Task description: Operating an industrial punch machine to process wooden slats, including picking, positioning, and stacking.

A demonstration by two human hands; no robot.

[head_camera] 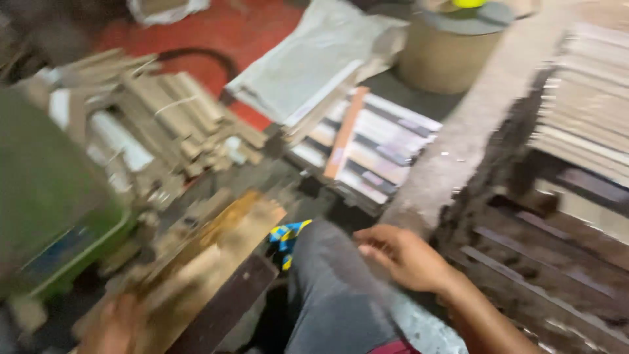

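Green machine body [39, 190] along the left edge, blurred, beside a wooden board [216, 255] sloping toward the lower left. Stacked flat wooden slats [590, 111] at the right edge, above a dark slatted rack [524, 262]. Pale concrete ledge [458, 144] running diagonally between rack and centre. Grey-clad knee [334, 288] at the bottom middle. Folded grey sheet [308, 65] at the upper centre, partly over striped flat strips [386, 144] with one orange strip [344, 134] across them. Tan cylindrical drum [449, 49] with a grey lid at the top edge. Bundles of short wooden sticks [170, 111] tied with string at the upper left, on the red floor [229, 33]. Right hand [403, 255] resting on the knee, fingers loosely curled, grasping nothing visible. Left hand [114, 328] at the board's lower end, touching it, too blurred to tell its grip. Blue-and-yellow scrap [286, 235] just beside the knee.
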